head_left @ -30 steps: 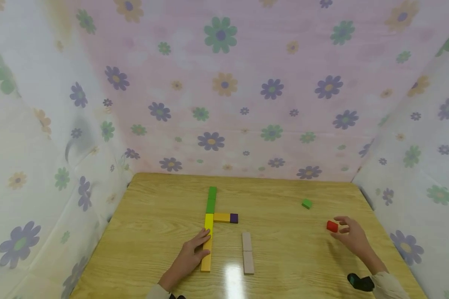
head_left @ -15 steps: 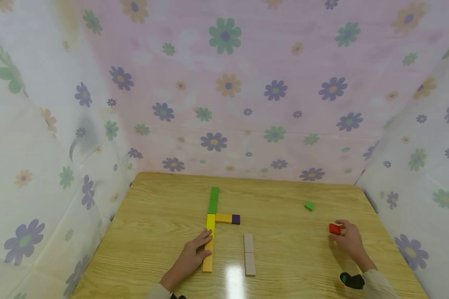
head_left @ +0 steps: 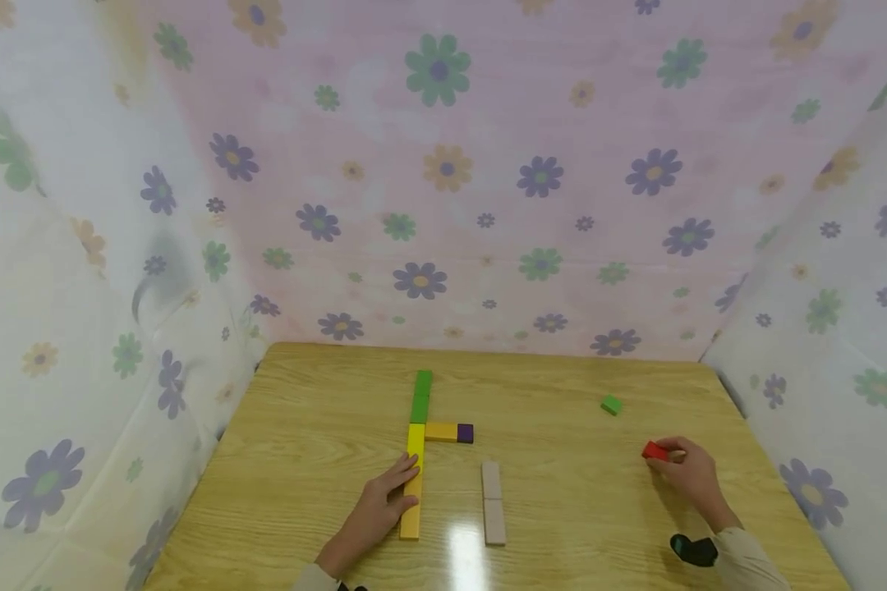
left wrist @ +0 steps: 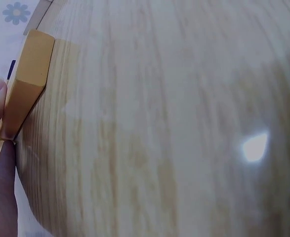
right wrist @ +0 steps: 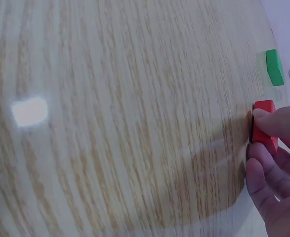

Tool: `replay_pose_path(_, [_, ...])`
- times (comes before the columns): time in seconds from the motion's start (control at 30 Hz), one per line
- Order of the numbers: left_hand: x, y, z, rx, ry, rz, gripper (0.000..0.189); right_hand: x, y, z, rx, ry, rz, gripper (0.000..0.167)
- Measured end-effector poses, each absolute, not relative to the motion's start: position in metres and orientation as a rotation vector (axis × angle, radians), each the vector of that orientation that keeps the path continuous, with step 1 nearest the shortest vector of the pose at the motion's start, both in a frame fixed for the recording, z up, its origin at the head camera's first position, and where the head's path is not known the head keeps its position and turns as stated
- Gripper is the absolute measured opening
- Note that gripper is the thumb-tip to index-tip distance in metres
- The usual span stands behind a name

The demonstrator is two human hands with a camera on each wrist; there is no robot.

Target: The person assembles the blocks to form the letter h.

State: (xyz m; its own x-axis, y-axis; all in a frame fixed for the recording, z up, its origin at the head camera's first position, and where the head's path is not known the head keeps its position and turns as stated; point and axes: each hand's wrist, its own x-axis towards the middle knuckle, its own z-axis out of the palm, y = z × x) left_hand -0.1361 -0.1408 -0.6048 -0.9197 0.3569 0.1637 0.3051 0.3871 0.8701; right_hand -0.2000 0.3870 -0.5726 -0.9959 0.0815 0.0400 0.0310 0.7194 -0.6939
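My left hand (head_left: 375,507) rests on a row of flat toy blocks, fingertips on a yellow block (head_left: 416,437) and thumb at the orange-yellow block (head_left: 410,527) below it. Two green blocks (head_left: 421,397) continue the row at the far end. From its right side an orange block (head_left: 441,432) sticks out, capped by a dark purple block (head_left: 465,433). Over on the right, my right hand (head_left: 691,476) pinches a red block (head_left: 653,451) between thumb and fingers. The right wrist view has the red block (right wrist: 269,139) tilted close over the tabletop.
Two pale wooden blocks (head_left: 492,502) lie end to end right of the row. A loose green block (head_left: 611,405) sits beyond my right hand. Flowered cloth (head_left: 488,164) walls off the back and both sides of the wooden table (head_left: 562,492).
My right fingers have closed in on the red block and turned it, and its angle differs from before. The left hand and the block row stay put.
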Motion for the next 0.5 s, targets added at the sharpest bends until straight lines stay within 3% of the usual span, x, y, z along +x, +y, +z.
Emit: replay_pose_path(0.5, [-0.136,-0.141,-0.602,0.574,2.544,1.572,0.051,-0.196,0.37,-0.55,0.022,-2.858,1.198,0.035])
